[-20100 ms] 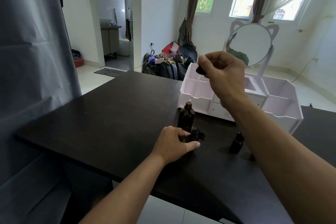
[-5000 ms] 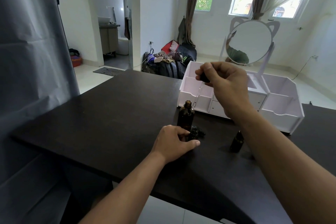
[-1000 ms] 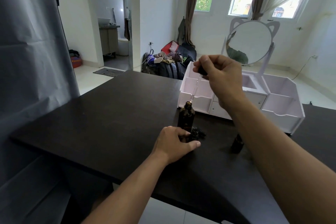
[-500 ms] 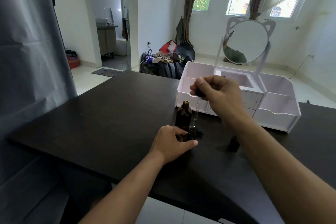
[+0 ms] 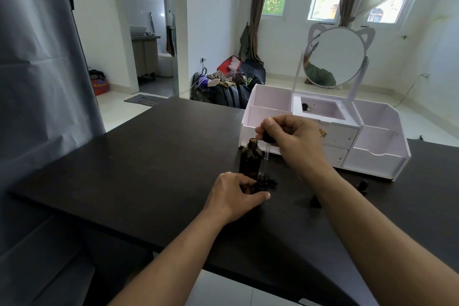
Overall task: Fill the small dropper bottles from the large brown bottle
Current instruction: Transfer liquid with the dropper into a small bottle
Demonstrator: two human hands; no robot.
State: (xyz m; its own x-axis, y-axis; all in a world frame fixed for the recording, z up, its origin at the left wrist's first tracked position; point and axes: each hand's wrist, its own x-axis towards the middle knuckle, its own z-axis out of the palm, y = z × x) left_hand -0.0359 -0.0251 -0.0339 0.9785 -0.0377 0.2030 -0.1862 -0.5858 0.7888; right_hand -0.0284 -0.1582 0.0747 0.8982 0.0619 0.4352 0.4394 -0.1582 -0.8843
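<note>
Head view: right hand (image 5: 295, 141) fingers pinching dropper (image 5: 265, 154), left hand (image 5: 233, 194) fingers around small bottle (image 5: 261, 184).

On the table (image 5: 139, 169), the large bottle (image 5: 250, 158) stands at twelve o'clock of the small bottle (image 5: 260, 185), the organizer (image 5: 372, 154) at two o'clock behind, another small bottle (image 5: 315, 202) at three o'clock.

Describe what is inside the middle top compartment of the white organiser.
In the white wooden organiser's open middle compartment, only a small dark object shows, against its back-left wall. The front wall covers the nearer floor, so anything lying there cannot be seen.
</note>
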